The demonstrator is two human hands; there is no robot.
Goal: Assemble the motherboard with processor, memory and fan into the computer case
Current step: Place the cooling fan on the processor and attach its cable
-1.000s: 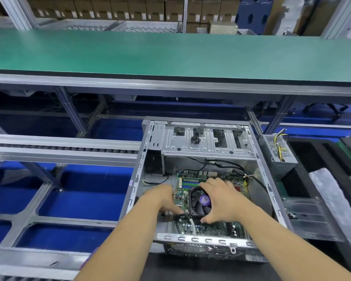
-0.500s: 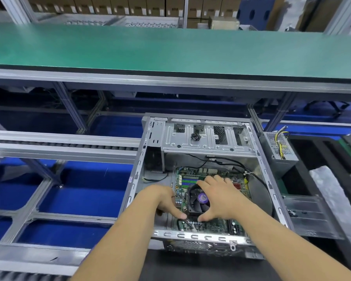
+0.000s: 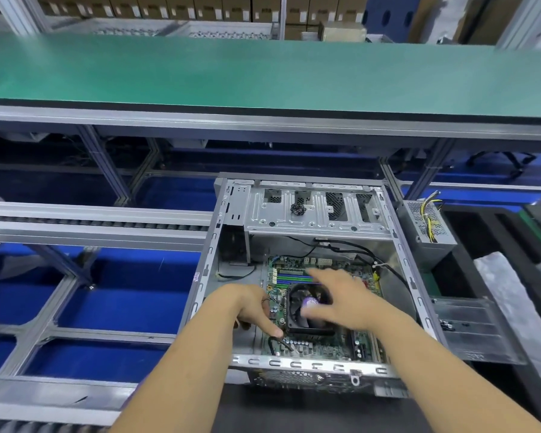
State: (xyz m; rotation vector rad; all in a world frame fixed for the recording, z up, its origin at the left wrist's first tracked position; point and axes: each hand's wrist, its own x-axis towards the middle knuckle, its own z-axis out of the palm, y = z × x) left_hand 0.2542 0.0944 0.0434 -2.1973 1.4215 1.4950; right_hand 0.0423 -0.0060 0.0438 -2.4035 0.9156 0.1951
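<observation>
- Inside the open computer case (image 3: pixel 306 210), the motherboard (image 3: pixel 322 346) lies flat on the floor of the box, with the fan (image 3: pixel 306 307) fitted on it and the memory (image 3: pixel 294 278) just behind the fan.
- Left hand (image 3: pixel 250 307) reaches in at the board's left edge, one finger stretched down to touch the board near a black cable (image 3: pixel 274 343); it seems to hold nothing, though its other fingers are partly hidden.
- Right hand (image 3: pixel 344 300) is over the fan with fingers spread and loose, gripping nothing; it is blurred, so I cannot tell whether it touches the fan.
- Risk: the board may not sit square on its mounts, and a push from one side could shift it askew.
- Risk: the loose cable by the left finger could get trapped under the board or stray into the fan blades.
- Risk: pressing hard on the fan could strain the processor beneath, which is hidden.
- Beside the case on the right sits a power supply (image 3: pixel 428 226).
</observation>
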